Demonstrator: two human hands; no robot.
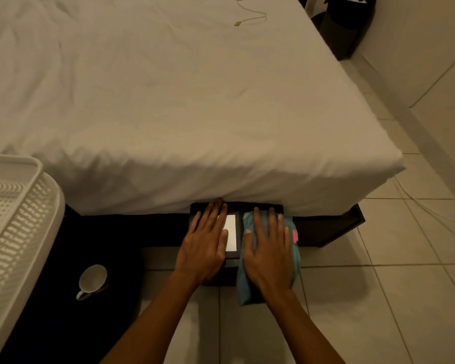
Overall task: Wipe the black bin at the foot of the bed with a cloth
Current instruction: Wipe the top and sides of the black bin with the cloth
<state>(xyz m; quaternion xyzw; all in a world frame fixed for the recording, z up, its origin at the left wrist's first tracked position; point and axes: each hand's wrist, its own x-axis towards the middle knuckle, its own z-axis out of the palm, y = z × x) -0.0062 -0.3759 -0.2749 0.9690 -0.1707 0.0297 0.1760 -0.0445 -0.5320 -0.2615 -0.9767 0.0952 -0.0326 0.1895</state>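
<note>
The black bin (237,207) stands on the floor against the foot of the bed (168,114). Its top has a pale rectangular panel (231,232) in the middle. My left hand (208,243) lies flat on the left part of the bin's top, fingers spread, holding nothing. My right hand (269,253) presses flat on a teal cloth (247,290) spread over the right part of the top. The cloth hangs down over the bin's front edge. A small pink tag (295,235) shows at its right side.
A white plastic basket (19,219) stands at the left. A white mug (92,281) lies on a dark mat (63,311) left of the bin. The dark bed frame (331,227) sticks out at the right. Another black bin (344,27) stands far right by the wall. A cable (250,19) lies on the sheet.
</note>
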